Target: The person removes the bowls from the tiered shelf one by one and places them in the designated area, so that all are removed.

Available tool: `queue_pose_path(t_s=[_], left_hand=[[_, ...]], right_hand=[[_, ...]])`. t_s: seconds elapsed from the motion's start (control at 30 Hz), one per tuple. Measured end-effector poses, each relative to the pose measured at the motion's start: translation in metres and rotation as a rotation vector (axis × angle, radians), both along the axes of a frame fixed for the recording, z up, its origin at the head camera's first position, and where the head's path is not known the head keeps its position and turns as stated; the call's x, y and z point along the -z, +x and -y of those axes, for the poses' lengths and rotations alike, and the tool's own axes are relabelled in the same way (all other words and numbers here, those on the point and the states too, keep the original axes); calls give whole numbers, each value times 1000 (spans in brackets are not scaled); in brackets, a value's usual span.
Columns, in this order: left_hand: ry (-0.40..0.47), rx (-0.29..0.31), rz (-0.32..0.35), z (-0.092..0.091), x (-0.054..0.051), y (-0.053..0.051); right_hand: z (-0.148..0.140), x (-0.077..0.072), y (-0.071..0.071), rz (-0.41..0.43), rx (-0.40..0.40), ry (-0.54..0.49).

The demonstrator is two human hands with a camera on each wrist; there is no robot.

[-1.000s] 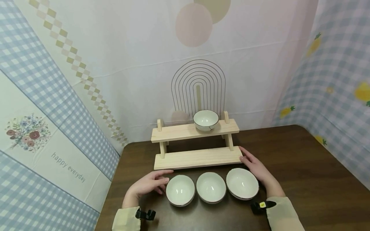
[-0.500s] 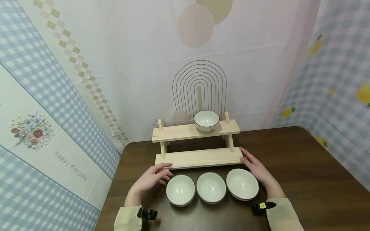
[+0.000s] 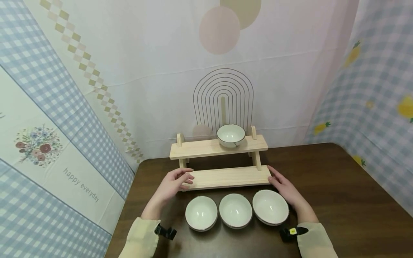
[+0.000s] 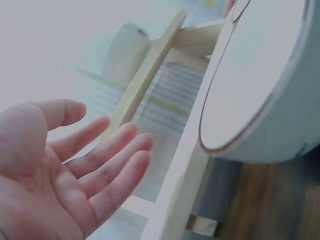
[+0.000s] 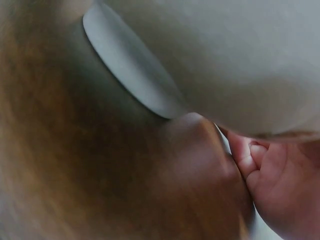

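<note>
A two-tier wooden display shelf (image 3: 226, 178) stands at the back of the table. My left hand (image 3: 172, 184) is over the left end of its lower board, fingers loosely spread. The left wrist view shows the palm of that hand (image 4: 65, 175) with nothing in it. My right hand (image 3: 287, 190) holds the right end of the lower board, thumb at the front; a bowl largely hides the grip in the right wrist view. One white bowl (image 3: 231, 135) with a dark rim sits on the upper board.
In front of the shelf stand three white bowls in a row: a left bowl (image 3: 201, 213), a middle bowl (image 3: 236, 210) and a right bowl (image 3: 270, 207) close to my right wrist. Behind the dark wooden table (image 3: 342, 193) hangs a printed cloth (image 3: 155, 89).
My left hand has moved forward from beside the left bowl to the left end of the lower board. My right hand stays at the right end. Shelf and bowls have not visibly moved.
</note>
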State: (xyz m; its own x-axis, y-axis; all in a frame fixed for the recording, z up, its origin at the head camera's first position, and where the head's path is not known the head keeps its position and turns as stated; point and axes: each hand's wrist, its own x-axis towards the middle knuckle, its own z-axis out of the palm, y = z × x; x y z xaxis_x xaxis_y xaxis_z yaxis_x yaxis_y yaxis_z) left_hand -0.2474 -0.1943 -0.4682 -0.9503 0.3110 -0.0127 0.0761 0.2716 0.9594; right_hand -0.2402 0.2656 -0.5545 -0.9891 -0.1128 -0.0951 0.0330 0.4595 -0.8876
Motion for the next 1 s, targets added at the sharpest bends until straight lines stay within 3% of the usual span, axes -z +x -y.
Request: queue_pose_path(t_s=[0.23,0.5,0.77,1.0], left_hand=[[-41,-19,-65,-24,-15,-8],[4,-48,-61,-46,-26,-18],[27,-96,-11,-70,-32,-35],[17,-126,-69,-92,-47,-48]], right_hand=[[0,-1,2,1,5,3],[1,-3,5,5,6,5],[0,-4,5,14,9,-5],[0,-3,4,11,5,-18]])
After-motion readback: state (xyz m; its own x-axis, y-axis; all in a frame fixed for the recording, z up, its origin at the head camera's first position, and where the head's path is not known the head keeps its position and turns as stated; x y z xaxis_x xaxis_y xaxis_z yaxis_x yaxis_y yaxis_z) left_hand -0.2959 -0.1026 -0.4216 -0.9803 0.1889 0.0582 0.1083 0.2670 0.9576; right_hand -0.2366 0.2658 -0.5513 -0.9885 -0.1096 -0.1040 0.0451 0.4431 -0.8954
